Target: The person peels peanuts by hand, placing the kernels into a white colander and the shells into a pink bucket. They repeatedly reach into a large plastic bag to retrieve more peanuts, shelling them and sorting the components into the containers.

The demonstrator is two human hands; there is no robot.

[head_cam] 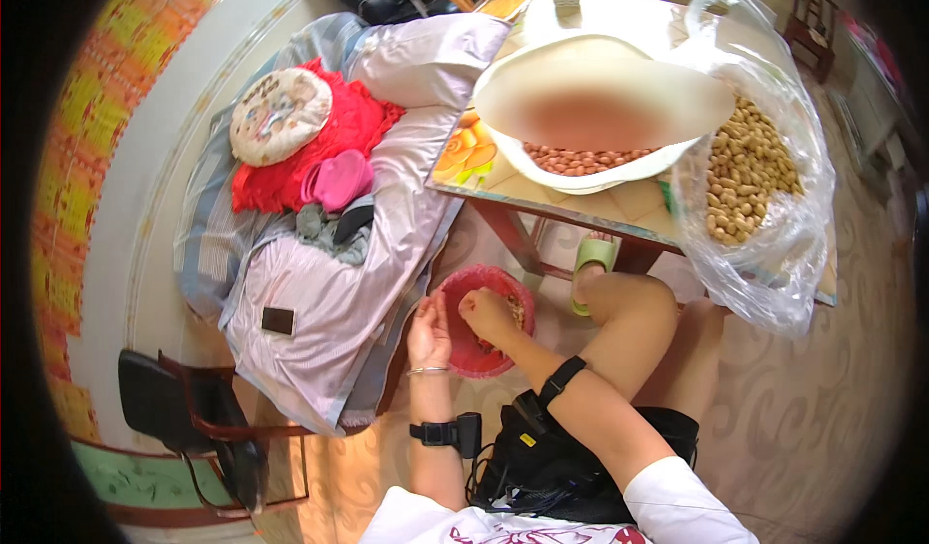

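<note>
My left hand (430, 332) is held palm up at the left rim of a pink plastic bucket (451, 348), fingers extended and nothing visible on the palm. Over the bucket's opening, my right hand (486, 315) is curled like a fist; whether something is inside it is hidden. Pale bits that look like peanut shells (517, 312) lie in the bucket, partly behind my right wrist. On the table, a white basin (580, 183) contains reddish shelled peanuts (573, 161), its upper part blurred. A clear plastic bag (784, 268) of unshelled peanuts (751, 170) sits at the basin's right.
The table's near edge (566, 217) stands beyond the bucket. At left, a cloth-covered sofa (305, 275) bears a round cushion (281, 117), red fabric (363, 108), a pink item (345, 181) and a dark flat object (279, 321). A black chair (145, 391) stands lower left. A black bag (522, 464) rests by my lap.
</note>
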